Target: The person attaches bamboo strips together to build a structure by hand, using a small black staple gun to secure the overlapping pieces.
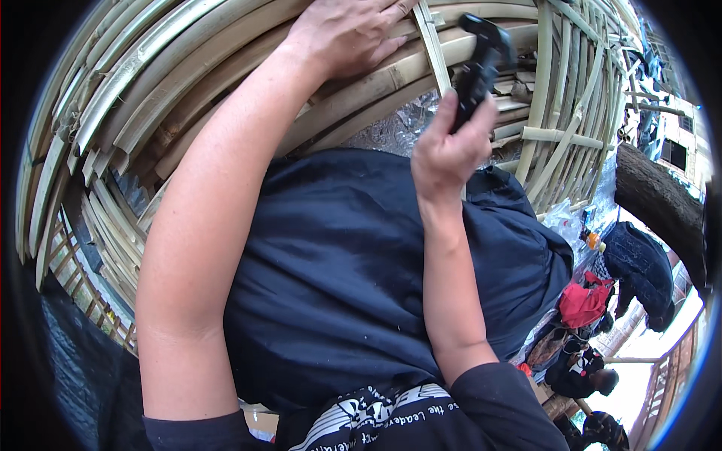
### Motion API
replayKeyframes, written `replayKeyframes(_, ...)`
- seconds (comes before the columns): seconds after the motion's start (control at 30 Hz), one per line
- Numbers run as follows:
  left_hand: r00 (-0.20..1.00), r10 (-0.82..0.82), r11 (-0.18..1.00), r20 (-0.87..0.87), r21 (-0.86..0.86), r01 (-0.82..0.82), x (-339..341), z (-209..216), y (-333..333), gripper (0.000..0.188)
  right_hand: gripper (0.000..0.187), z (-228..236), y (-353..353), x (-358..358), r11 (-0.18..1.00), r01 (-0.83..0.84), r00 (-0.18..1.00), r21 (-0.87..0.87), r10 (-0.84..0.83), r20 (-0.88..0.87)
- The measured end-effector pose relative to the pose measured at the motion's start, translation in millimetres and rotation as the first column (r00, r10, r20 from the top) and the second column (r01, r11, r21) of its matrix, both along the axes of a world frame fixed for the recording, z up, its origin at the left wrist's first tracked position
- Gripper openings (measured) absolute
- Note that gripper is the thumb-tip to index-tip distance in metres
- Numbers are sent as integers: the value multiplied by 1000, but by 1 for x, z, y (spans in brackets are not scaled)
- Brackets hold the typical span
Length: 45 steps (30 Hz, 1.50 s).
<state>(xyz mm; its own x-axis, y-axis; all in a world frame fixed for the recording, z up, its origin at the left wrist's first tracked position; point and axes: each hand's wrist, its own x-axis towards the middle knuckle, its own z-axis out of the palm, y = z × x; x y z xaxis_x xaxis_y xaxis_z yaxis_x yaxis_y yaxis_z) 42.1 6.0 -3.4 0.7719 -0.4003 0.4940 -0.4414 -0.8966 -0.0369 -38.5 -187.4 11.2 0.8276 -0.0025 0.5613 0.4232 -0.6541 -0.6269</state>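
Observation:
My left hand (347, 34) lies across curved bamboo strips (376, 84) at the top. Its visible fingers are spread, and one reaches toward a narrow pale bamboo slat (430, 41) that crosses the strips; the upper edge cuts off part of the hand. My right hand (455, 154) is wrapped round a black hammer-like tool (481, 68), raised just right of that slat. Motion smears the tool's crosswise head, so its exact kind is unclear. Dark navy cloth (338, 233) spreads below both hands, between my forearms.
Woven bamboo latticework (568, 113) rises at the right. Farther right are a thick dark log (662, 199), a red bag (585, 301), dark clothing (639, 267) and a seated person (579, 372). More bundled bamboo strips (113, 233) curve down the left side.

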Motion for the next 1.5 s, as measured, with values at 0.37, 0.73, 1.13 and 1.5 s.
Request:
replayKeyframes(0.37,999,24,999,-21,28,-24,-2,0,-4,65,25,-10,-10,10,996,-30,996,-79,23,-88)
replayKeyframes(0.73,995,38,994,-91,101,-29,-8,-3,-9,65,26,-22,-11,-6,955,83,996,284,-66,-67)
replayKeyframes(1.13,998,6,999,-69,37,-4,-7,-2,-11,65,23,-13,-11,-3,984,65,985,165,-90,150)
replayKeyframes(1.5,997,26,1000,-66,12,-25,-4,-7,-5,64,24,-6,-13,3,993,-52,997,-104,46,-61)
